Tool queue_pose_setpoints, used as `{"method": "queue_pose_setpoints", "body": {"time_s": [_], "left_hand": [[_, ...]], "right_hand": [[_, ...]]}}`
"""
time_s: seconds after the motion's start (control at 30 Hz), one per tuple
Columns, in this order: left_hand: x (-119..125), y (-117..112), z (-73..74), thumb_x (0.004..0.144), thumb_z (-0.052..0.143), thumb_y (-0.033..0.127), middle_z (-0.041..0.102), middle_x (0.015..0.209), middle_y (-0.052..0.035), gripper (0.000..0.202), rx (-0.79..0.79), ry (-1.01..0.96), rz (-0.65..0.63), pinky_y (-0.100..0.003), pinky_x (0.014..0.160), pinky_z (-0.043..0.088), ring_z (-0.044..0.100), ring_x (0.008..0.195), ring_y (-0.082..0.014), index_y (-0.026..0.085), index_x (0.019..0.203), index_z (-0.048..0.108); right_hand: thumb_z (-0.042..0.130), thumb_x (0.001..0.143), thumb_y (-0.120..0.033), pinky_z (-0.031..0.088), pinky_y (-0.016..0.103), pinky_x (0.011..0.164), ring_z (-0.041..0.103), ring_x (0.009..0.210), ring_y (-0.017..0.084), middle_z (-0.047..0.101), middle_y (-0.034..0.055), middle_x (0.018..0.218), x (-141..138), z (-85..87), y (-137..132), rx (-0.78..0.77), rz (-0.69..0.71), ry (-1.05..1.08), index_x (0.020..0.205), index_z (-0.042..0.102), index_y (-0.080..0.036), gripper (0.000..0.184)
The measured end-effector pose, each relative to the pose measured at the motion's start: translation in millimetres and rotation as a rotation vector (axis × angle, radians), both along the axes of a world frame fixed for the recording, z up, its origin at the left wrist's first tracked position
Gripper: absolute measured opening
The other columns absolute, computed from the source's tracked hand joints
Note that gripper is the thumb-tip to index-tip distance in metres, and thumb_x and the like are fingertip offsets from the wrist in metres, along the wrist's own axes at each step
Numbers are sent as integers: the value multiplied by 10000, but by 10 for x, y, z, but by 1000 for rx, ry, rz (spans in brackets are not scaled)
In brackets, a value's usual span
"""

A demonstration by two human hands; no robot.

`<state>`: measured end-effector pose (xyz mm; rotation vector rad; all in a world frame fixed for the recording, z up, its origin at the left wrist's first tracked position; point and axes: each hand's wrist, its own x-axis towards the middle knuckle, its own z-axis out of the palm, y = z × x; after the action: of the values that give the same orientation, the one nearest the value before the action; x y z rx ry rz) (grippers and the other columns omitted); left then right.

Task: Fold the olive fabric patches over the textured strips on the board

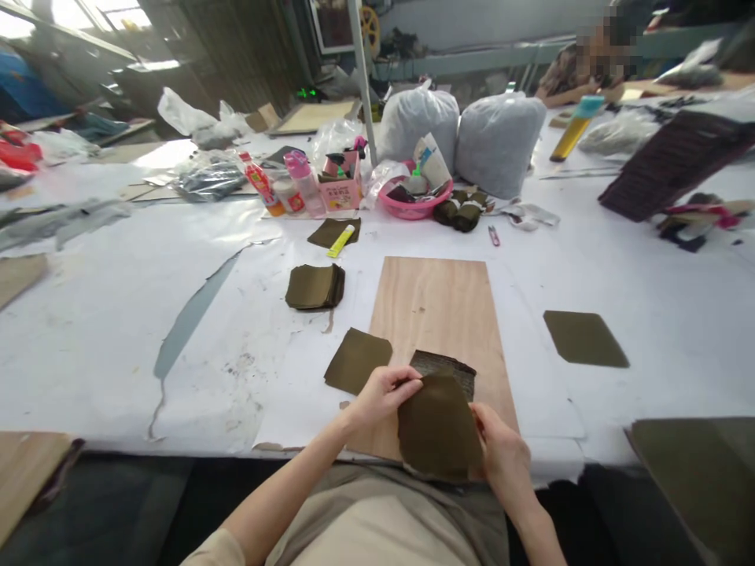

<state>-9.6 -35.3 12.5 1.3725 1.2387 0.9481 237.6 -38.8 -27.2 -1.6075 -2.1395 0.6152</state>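
Observation:
Between my two hands is an olive-brown fabric piece (440, 428), tilted up over the near end of a wooden board (440, 299). My left hand (386, 391) pinches its upper left corner. My right hand (501, 448) grips its right edge, with the fingertips partly hidden behind it. Just behind the held piece, a darker textured piece (457, 369) lies on the board, partly covered. A single olive piece (357, 362) rests left of my left hand, overlapping the board's edge. Farther left sits a stack of olive pieces (315, 286). Another flat olive piece (585, 339) lies off to the right.
Across the back stand a pink basin (413, 208), a pink box (340, 194), bottles, and two stuffed plastic bags (501, 141). A yellow tube (340, 241) lies on olive fabric. Small thread snips (494, 236) lie beyond the board. A person (590, 67) sits at the far right.

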Motion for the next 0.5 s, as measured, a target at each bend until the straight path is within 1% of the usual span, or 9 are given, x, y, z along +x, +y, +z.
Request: {"method": "queue_pose_setpoints", "body": {"time_s": [0.1, 0.17, 0.2, 0.23, 0.3, 0.37, 0.4, 0.43, 0.5], "left_hand": [[-183, -38, 12, 860, 581, 524, 615, 702, -5, 386, -118, -200, 253, -198, 548, 390, 531, 608, -109, 142, 857, 633], [-356, -67, -8, 847, 591, 530, 630, 720, -3, 383, -111, -197, 420, -199, 558, 406, 543, 613, -113, 152, 888, 629], [-452, -81, -30, 853, 583, 521, 642, 739, -6, 371, -80, -141, 491, -204, 574, 418, 557, 630, -120, 157, 903, 630], [-549, -96, -61, 867, 567, 504, 654, 762, -10, 349, -37, -42, 544, -210, 597, 429, 574, 656, -129, 165, 918, 633], [-723, -122, -146, 902, 525, 437, 679, 814, -17, 281, 44, 272, 598, -228, 655, 441, 607, 714, -149, 188, 953, 643], [-837, -146, -241, 930, 479, 355, 700, 854, -23, 240, 45, 608, 606, -248, 680, 436, 632, 730, -163, 218, 1031, 648], [-867, -156, -286, 938, 460, 322, 708, 868, -28, 248, 27, 734, 607, -254, 678, 432, 642, 729, -168, 227, 1081, 640], [-880, -165, -325, 944, 444, 298, 713, 870, -32, 267, 6, 822, 610, -255, 668, 427, 650, 722, -171, 230, 1130, 624], [-869, -179, -382, 955, 426, 275, 714, 850, -31, 304, -12, 905, 624, -247, 643, 417, 660, 708, -169, 222, 1209, 584]], "right_hand": [[429, 936, -456, 421, 274, 520, 608, 571, 162, 653, 4, 746, -72, -61, -61, 130, -1, -51, 935, 589, -255, 258], [434, 931, -523, 409, 273, 514, 572, 517, 152, 598, -14, 660, -99, -91, -87, 168, -23, -54, 890, 567, -242, 314], [430, 933, -541, 406, 272, 520, 566, 514, 149, 584, -18, 647, -106, -101, -94, 177, -27, -53, 879, 562, -238, 335], [422, 937, -549, 406, 271, 529, 568, 521, 149, 580, -17, 649, -110, -108, -98, 185, -29, -52, 874, 560, -235, 348], [408, 947, -548, 405, 274, 543, 572, 540, 152, 580, -11, 660, -112, -112, -103, 199, -31, -51, 861, 558, -233, 360], [405, 955, -536, 408, 278, 555, 573, 556, 153, 583, -7, 675, -113, -109, -104, 199, -29, -56, 864, 559, -233, 352], [407, 958, -528, 409, 279, 560, 573, 562, 153, 583, -6, 680, -114, -107, -104, 199, -26, -59, 866, 558, -233, 344], [411, 960, -520, 412, 280, 567, 573, 570, 153, 585, -5, 687, -115, -106, -104, 199, -22, -61, 870, 558, -232, 335], [419, 962, -508, 414, 280, 581, 575, 586, 154, 587, -4, 697, -116, -106, -104, 201, -14, -65, 876, 559, -230, 323]]}}
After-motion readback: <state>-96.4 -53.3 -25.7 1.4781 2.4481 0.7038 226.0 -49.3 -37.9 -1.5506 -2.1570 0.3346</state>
